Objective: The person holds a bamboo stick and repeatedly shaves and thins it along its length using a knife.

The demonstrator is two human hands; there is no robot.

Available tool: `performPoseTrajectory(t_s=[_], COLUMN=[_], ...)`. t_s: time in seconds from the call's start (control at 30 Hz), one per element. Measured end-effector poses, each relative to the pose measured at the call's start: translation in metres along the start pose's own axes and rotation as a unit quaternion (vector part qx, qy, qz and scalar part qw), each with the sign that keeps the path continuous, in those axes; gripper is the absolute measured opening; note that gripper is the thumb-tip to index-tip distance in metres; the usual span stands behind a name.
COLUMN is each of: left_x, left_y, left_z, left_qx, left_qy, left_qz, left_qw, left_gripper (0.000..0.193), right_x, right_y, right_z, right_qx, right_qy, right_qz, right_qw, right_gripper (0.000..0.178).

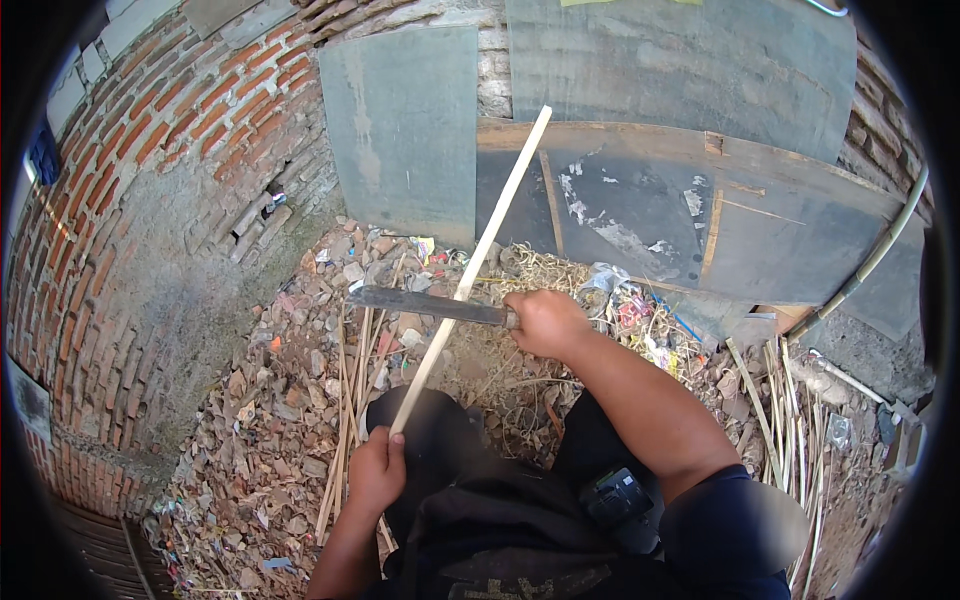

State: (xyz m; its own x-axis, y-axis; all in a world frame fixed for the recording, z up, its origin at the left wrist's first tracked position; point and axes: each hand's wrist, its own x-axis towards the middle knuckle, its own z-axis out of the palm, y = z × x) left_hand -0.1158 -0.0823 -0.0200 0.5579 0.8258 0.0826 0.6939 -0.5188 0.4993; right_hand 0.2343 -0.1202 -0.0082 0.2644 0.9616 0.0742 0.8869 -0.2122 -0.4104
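My left hand [376, 468] is closed around the lower end of a long pale bamboo strip [500, 212], which slants up and away to the right. In my right hand [548, 322] is the handle of a machete [430, 303]. Its dark, broad blade points left and lies across the strip at about mid-length, over or against it; I cannot tell whether they touch. My fingers on the machete handle are wrapped tight. Below the blade are my knees in dark trousers.
Split bamboo strips [350, 410] lie beside my left knee, and another bundle [790, 430] rests at the right. Rubble [260, 430] and curly shavings [540, 275] cover the ground. A brick wall [130, 230] stands left; grey panels [400, 130] lean ahead. A bamboo pole [868, 258] leans at the right.
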Motion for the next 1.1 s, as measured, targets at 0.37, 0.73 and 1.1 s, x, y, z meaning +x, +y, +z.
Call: performPoseTrajectory(t_s=[0.37,0.73,1.1], left_x=[0.002,-0.013,-0.043], left_y=[0.003,0.001,-0.017], left_z=[0.004,-0.021,-0.046], left_qx=[0.009,-0.019,0.093], left_qy=[0.009,-0.054,-0.091], left_qz=[0.022,-0.033,-0.136], left_qw=[1.000,0.998,0.982], left_gripper=[0.020,0.020,0.042], right_x=[0.001,-0.006,0.000], right_y=[0.009,0.010,0.008], right_z=[-0.001,-0.008,-0.006], right_qx=[-0.029,-0.086,-0.117], right_qy=[0.012,-0.073,-0.133], right_qz=[0.003,-0.030,-0.040], right_qw=[0.999,0.993,0.983], right_gripper=[0.023,0.025,0.028])
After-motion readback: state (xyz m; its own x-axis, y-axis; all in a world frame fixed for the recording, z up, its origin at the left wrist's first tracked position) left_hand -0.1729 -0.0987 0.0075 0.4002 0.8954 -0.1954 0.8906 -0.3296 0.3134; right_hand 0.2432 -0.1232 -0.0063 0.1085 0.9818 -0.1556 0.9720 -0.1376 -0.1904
